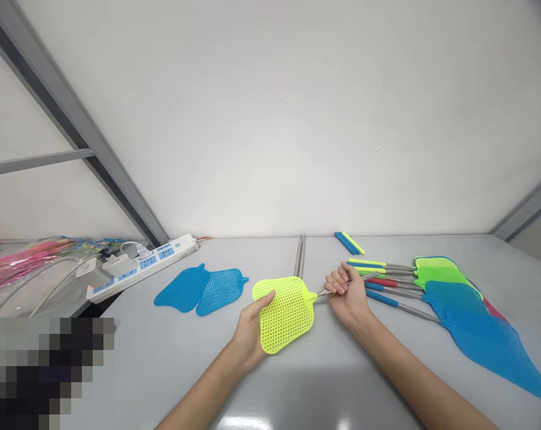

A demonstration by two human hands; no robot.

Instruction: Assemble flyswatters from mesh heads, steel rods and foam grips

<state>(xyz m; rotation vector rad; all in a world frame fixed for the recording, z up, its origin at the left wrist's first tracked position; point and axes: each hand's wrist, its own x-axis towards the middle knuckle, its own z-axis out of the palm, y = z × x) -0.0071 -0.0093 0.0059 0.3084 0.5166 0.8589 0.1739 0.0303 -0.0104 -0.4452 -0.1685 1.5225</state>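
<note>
Between my hands, above the grey table, is a yellow perforated fly swatter head [285, 316] with a thin metal rod [323, 293] in its neck. My left hand [251, 334] grips the head's left edge, thumb on top and fingers underneath. My right hand [347, 294] is closed around the rod, whose bare end sticks out to the right of the fist. Left of my left hand lie two blue swatter heads [221, 291], one partly over the other. Beyond the yellow head, a few loose metal rods [300, 255] lie on the table.
Several swatters with handles [458, 298], blue, green and red, lie overlapping at the right. Blue and yellow handle tubes [349, 243] rest near the wall. A white power strip [145, 266] with plugs and cables runs along the left, near bagged colourful items [28, 263].
</note>
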